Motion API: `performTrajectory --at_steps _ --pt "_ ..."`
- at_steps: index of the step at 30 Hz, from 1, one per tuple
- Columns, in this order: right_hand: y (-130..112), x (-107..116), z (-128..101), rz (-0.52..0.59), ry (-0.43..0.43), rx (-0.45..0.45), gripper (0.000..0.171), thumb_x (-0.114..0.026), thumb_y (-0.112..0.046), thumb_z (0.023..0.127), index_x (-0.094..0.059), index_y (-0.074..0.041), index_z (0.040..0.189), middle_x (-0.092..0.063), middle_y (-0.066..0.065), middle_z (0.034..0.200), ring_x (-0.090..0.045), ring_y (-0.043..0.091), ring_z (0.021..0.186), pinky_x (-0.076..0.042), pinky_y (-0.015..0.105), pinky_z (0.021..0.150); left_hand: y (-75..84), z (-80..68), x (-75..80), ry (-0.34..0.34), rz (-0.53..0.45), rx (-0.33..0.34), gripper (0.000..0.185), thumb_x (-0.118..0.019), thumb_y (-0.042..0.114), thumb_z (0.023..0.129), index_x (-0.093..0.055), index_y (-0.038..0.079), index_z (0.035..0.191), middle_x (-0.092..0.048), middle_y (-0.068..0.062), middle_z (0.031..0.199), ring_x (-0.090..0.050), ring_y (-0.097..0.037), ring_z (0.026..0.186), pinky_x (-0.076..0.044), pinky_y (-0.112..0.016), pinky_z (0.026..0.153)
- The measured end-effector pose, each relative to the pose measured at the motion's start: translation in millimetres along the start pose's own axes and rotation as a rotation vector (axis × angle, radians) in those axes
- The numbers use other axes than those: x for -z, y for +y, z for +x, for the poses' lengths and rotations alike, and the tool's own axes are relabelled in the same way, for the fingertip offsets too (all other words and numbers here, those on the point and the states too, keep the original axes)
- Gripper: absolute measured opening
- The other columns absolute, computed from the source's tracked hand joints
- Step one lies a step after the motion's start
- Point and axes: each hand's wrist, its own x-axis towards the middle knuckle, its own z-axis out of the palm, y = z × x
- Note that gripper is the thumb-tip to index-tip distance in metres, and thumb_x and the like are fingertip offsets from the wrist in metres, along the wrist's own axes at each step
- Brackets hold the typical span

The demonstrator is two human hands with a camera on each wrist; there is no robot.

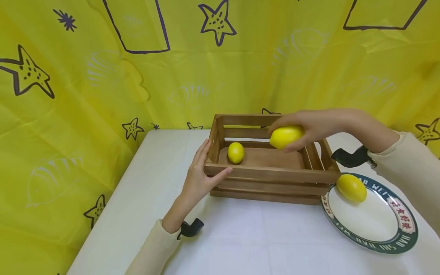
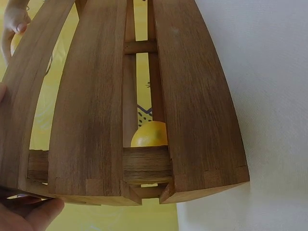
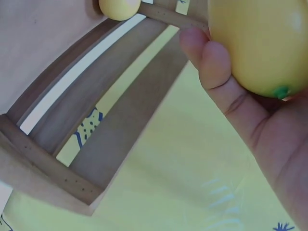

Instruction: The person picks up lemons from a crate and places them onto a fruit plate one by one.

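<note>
My right hand (image 1: 317, 120) grips a yellow lemon (image 1: 286, 136) over the right half of a slatted wooden crate (image 1: 271, 173). The right wrist view shows the green end of this lemon (image 3: 260, 48) against the palm, with fingertips along its side. At the crate's left front corner, my left hand (image 1: 197, 177) holds on, thumb across the front top rail and fingers along the left end. Inside the crate, near that end, lies another lemon (image 1: 236, 152); it shows between the slats in the left wrist view.
Right of the crate, a white oval plate (image 1: 371, 225) with a green lettered rim carries one more lemon (image 1: 351, 188). A white-covered table (image 1: 233, 236) bears everything. Behind it hangs a yellow patterned curtain (image 1: 192, 76), close to the crate's back.
</note>
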Motion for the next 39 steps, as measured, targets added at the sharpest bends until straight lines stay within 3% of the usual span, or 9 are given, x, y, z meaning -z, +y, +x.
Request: performTrajectory --at_steps 18,25,31,39 --pt "5 -9 -64 -0.115 0.240 0.090 0.058 -0.081 -0.014 0.080 -0.057 -0.020 0.132 -0.060 -0.007 0.120 -0.054 0.007 0.090 -0.048 0.024 0.072 3.7 0.3 -4.7 -0.004 -0.015 -0.012 0.093 -0.081 0.028 0.080 -0.029 0.002 0.152 -0.026 -0.010 0.159 -0.029 -0.032 0.144 -0.032 -0.054 0.111" --pt "9 -20 -91 -0.090 0.311 0.024 0.062 -0.082 -0.010 0.078 -0.055 -0.023 0.133 -0.059 -0.012 0.115 -0.055 0.007 0.086 -0.047 0.024 0.069 4.1 -0.1 -5.9 -0.012 -0.013 -0.005 0.092 -0.081 0.029 0.081 -0.030 0.002 0.152 -0.025 -0.011 0.159 -0.029 -0.032 0.144 -0.033 -0.053 0.110" --pt "18 -33 -106 -0.056 0.371 0.024 0.064 -0.081 -0.004 0.076 -0.056 -0.017 0.134 -0.060 -0.013 0.114 -0.056 0.008 0.082 -0.048 0.024 0.066 2.6 -1.5 -1.3 0.009 0.005 0.000 0.091 -0.082 0.027 0.080 -0.031 0.003 0.152 -0.027 -0.012 0.159 -0.031 -0.034 0.143 -0.035 -0.054 0.108" --pt "38 -54 -132 -0.099 0.498 -0.142 0.067 -0.086 -0.007 0.070 -0.060 -0.021 0.130 -0.058 -0.019 0.112 -0.053 0.007 0.080 -0.044 0.023 0.062 4.3 -0.8 -1.9 -0.004 0.009 -0.004 0.091 -0.081 0.028 0.081 -0.030 0.004 0.152 -0.026 -0.012 0.159 -0.029 -0.035 0.144 -0.035 -0.056 0.108"
